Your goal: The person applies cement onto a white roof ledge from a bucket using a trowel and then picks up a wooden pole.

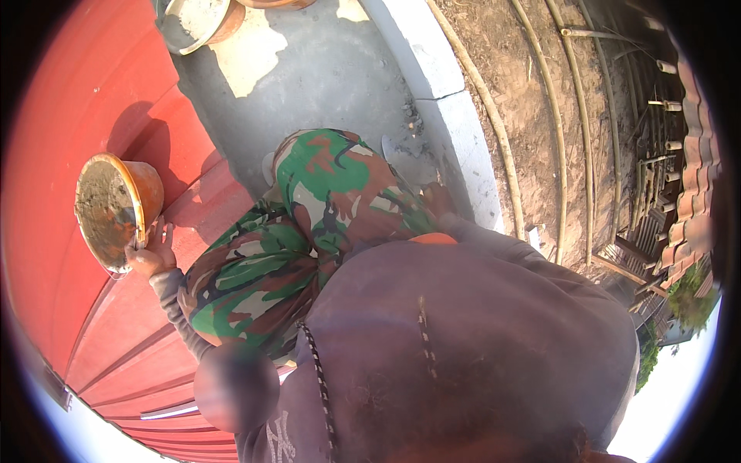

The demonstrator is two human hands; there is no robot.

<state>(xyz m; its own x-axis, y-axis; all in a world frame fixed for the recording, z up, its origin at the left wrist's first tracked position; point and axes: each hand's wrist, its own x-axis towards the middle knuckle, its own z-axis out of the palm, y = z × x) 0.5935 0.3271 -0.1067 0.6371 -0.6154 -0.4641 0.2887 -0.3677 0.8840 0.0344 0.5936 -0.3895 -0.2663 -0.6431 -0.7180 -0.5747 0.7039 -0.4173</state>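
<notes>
Orange bucket [147,189] w/ grey-brown mix [106,204] was out to your left, over red sheeting [69,116]; your L hand [154,253] had its rim in a firm grip. R hand [438,199], nr white ledge [459,139], was part-hidden; couldn't tell its grip.
</notes>
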